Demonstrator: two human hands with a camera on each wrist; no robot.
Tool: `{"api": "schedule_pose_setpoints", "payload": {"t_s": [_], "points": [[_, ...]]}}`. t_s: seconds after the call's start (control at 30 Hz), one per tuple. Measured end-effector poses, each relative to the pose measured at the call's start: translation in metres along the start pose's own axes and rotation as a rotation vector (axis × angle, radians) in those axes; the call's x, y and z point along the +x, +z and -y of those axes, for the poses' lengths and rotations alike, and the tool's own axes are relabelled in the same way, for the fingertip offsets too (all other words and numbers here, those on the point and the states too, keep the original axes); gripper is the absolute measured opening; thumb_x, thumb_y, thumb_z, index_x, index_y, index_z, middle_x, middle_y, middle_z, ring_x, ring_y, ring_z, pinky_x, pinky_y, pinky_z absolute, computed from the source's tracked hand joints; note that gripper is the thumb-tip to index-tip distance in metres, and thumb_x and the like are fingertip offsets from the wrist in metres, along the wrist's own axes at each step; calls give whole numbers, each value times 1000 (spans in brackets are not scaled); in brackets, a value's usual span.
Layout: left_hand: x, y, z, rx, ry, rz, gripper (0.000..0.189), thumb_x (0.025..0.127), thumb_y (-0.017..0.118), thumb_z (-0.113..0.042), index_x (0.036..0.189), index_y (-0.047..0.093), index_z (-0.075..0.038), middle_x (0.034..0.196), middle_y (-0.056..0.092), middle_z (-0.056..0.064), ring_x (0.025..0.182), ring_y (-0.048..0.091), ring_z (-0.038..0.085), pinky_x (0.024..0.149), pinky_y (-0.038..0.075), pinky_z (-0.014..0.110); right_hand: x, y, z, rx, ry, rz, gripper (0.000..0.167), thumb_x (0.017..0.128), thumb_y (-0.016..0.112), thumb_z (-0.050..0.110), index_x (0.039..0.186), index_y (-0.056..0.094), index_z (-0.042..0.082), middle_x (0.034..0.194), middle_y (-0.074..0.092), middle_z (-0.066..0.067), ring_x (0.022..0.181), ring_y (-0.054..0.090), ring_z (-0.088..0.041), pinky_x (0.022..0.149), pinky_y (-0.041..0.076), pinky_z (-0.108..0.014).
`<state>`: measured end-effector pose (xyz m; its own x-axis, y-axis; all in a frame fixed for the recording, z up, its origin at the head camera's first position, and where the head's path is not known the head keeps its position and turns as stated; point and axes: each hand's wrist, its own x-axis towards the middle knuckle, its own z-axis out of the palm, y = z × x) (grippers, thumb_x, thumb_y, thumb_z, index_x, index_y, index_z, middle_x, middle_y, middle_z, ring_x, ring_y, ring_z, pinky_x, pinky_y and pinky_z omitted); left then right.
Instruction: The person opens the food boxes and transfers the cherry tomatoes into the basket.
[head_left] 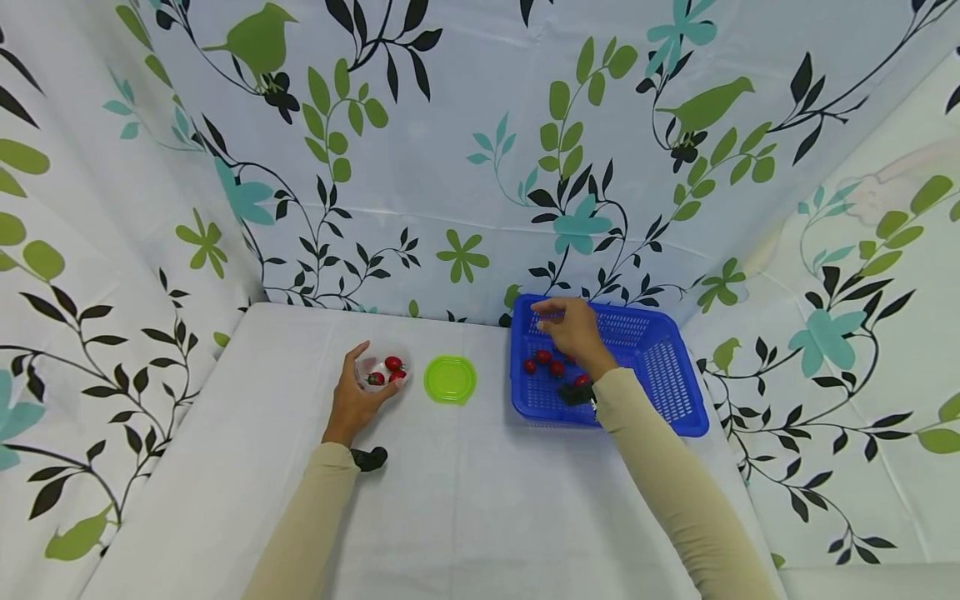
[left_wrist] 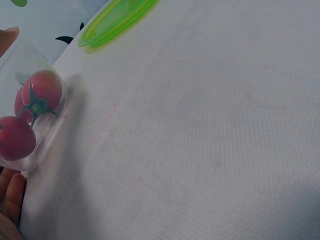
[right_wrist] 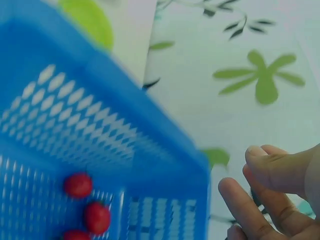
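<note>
My left hand (head_left: 351, 403) holds a small clear plastic container (head_left: 377, 356) on the table, thumb on one side and fingers on the other. Inside it lie a few cherry tomatoes (left_wrist: 45, 89), one showing a green stem in the left wrist view. Over a blue plastic basket (head_left: 670, 392) hovers my right hand (head_left: 576, 329), its fingers loosely bent and apart from the thumb, with nothing seen between them. Several more cherry tomatoes (head_left: 557, 368) are on the basket floor, partly hidden by the right hand and wrist. A green lid (head_left: 450, 380) lies between container and basket.
A white cloth (head_left: 450, 500) covers the table. Patterned curtains (head_left: 420, 167) hang behind the table and along both sides. The basket's perforated walls stand up around the tomatoes, near the table's back right corner.
</note>
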<state>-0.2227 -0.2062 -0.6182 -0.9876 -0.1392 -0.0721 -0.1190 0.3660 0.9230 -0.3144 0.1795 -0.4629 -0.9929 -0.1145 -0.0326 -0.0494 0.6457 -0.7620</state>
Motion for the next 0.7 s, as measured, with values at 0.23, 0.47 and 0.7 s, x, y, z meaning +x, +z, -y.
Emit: {"api": "schedule_pose_setpoints", "payload": {"t_s": [0.23,0.47,0.7], "points": [[-1,0,0,-9,2,2,102,91,85,-42,168,18,-36,167,40,17,156,35,42,127,30,67,-6,15,31,54,-50,26,33,99,73,4,131,74,9,135,73,-9,125,70,-30,105,58,-50],[0,0,1,-6,2,-2,102,91,85,-41,168,19,-37,168,40,17,156,35,43,127,30,68,-9,30,51,80,-122,64,35,99,73,5,133,74,12,137,73,-7,124,71,-28,106,58,-49],[0,0,0,-18,14,-4,103,89,86,-42,168,20,-31,165,43,17,153,38,42,126,32,67,-11,47,65,88,-170,110,35,100,73,7,135,73,15,137,72,-6,127,69,-29,105,59,-48]]}}
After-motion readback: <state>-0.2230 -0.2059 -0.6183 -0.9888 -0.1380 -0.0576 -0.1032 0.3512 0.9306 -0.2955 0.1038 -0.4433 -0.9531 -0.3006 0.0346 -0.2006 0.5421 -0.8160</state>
